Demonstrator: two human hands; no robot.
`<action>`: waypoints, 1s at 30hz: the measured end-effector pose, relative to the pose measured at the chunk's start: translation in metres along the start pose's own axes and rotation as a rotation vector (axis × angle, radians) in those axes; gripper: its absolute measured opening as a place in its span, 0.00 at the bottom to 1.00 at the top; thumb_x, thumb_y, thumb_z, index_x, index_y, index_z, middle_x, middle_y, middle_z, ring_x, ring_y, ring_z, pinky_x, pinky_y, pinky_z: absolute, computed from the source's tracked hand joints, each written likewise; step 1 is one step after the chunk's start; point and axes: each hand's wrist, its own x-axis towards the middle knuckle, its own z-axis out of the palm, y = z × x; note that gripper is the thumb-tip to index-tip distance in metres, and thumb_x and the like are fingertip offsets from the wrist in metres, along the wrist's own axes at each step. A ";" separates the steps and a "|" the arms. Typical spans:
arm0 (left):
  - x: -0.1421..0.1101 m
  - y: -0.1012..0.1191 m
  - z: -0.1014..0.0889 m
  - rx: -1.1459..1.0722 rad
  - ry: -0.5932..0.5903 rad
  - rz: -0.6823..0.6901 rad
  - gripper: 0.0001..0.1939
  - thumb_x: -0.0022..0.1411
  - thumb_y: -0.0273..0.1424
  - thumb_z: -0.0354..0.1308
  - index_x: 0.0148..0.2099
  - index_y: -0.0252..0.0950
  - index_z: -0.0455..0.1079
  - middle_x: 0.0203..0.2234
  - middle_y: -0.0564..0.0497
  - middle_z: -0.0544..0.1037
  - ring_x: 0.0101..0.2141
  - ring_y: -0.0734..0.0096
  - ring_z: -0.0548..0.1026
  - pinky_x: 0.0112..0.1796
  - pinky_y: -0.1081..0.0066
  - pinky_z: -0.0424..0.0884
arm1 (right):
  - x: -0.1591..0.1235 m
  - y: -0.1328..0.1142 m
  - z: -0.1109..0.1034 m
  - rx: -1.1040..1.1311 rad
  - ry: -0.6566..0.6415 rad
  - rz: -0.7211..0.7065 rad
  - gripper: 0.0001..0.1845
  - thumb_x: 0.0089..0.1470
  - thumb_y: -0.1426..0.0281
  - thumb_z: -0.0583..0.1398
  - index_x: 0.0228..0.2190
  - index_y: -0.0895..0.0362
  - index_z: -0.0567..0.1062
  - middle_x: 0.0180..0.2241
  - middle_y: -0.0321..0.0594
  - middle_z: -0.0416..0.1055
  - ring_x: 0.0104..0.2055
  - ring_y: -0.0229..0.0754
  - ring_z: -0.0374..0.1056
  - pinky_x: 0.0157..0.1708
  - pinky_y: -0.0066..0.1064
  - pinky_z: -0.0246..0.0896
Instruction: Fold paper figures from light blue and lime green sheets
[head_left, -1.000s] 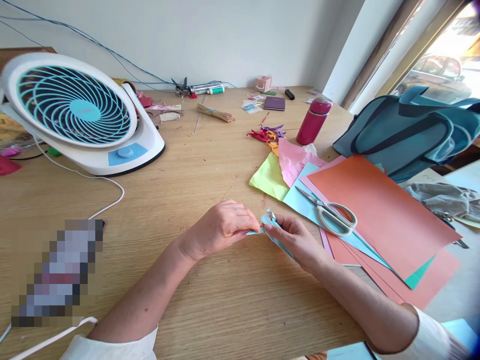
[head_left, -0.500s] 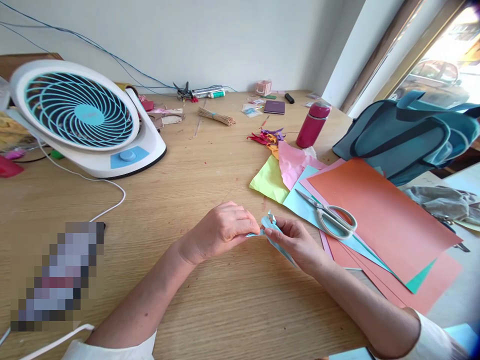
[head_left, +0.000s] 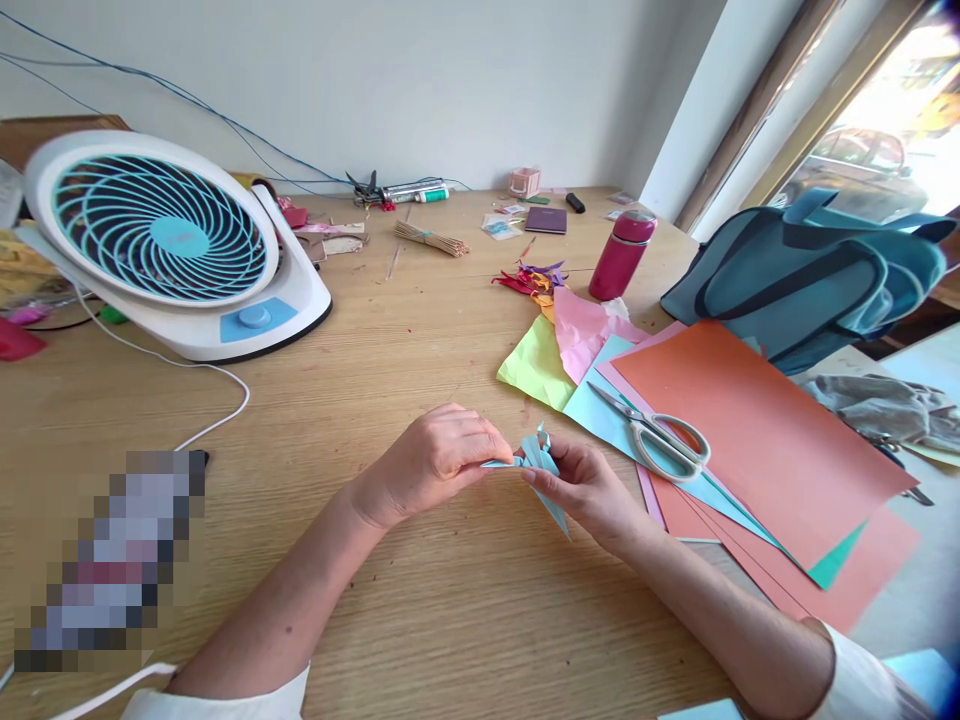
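A small folded light-blue paper piece (head_left: 537,455) is pinched between both my hands just above the wooden table (head_left: 420,600). My left hand (head_left: 439,460) grips its left tip with closed fingers. My right hand (head_left: 589,490) holds its right side, and a pointed flap of the paper hangs down below that hand. Both hands sit near the middle of the table, left of a stack of coloured sheets.
Grey-handled scissors (head_left: 656,435) lie on orange, blue, pink and yellow paper sheets (head_left: 750,430). A white and teal fan (head_left: 169,245) with its cable stands at the left. A pink bottle (head_left: 619,255), paper scraps (head_left: 532,278), a stick bundle (head_left: 429,238) and a blue bag (head_left: 810,275) lie beyond.
The paper piece has turned slightly between my fingers, its lower point now hanging further left. The view has shifted a little; my hands stay in about the same spot.
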 end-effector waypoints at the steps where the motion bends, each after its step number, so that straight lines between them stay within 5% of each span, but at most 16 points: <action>1: 0.000 0.000 0.000 0.000 0.001 -0.001 0.05 0.67 0.27 0.57 0.42 0.38 0.74 0.35 0.52 0.81 0.37 0.72 0.77 0.41 0.70 0.66 | 0.000 0.000 0.000 -0.002 0.002 0.002 0.21 0.47 0.50 0.67 0.29 0.55 0.73 0.27 0.35 0.64 0.30 0.38 0.55 0.30 0.30 0.52; 14: 0.002 0.004 0.003 -0.028 -0.022 -0.002 0.07 0.68 0.27 0.54 0.42 0.39 0.74 0.36 0.51 0.82 0.38 0.71 0.77 0.42 0.69 0.66 | -0.003 0.001 0.001 -0.106 0.039 0.026 0.23 0.50 0.48 0.63 0.26 0.55 0.69 0.23 0.31 0.56 0.26 0.36 0.48 0.26 0.29 0.45; 22: 0.005 0.011 0.006 -0.042 -0.027 -0.023 0.06 0.68 0.26 0.54 0.40 0.38 0.73 0.34 0.52 0.81 0.36 0.72 0.76 0.41 0.70 0.66 | -0.005 0.009 0.000 -0.195 0.041 -0.039 0.19 0.55 0.53 0.62 0.27 0.55 0.68 0.26 0.33 0.59 0.29 0.37 0.52 0.30 0.30 0.49; 30: 0.005 0.011 0.020 -0.155 0.029 -0.166 0.04 0.66 0.26 0.54 0.37 0.37 0.69 0.30 0.53 0.76 0.32 0.74 0.73 0.37 0.74 0.67 | -0.005 0.006 0.005 -0.244 0.133 -0.073 0.18 0.56 0.55 0.60 0.26 0.55 0.66 0.24 0.31 0.54 0.27 0.36 0.49 0.27 0.29 0.46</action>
